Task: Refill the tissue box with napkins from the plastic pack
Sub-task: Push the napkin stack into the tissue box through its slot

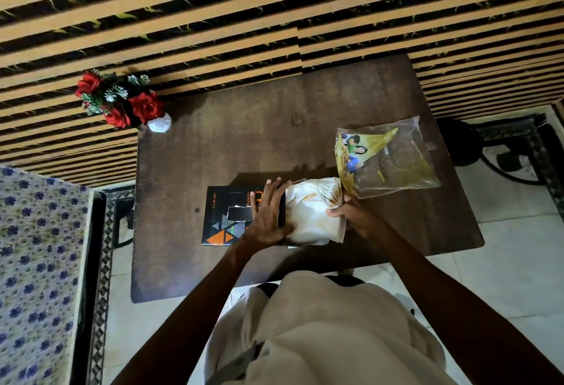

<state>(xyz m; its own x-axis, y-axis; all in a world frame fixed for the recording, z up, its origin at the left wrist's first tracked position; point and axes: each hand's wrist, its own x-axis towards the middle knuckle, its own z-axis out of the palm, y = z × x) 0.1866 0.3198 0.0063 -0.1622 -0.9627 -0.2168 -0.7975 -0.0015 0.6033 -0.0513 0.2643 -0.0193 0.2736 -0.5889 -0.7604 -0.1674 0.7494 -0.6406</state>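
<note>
A black tissue box [227, 216] with orange triangles lies flat on the dark wooden table [232, 146], its slot facing up. My left hand [267, 216] rests flat on the box's right half, fingers straight. A stack of white napkins [314, 216] sits at the box's right end. My right hand [351, 212] grips the stack's right edge, where the napkin edges fan out. The clear plastic pack [393, 160] with a yellow printed label lies on the table just beyond and to the right of the napkins.
A white vase of red roses [122, 100] stands at the table's far left corner. A slatted striped wall runs behind the table. A blue-flowered cloth [36, 262] lies at the left, and a dark fan base [500, 152] stands on the floor at the right.
</note>
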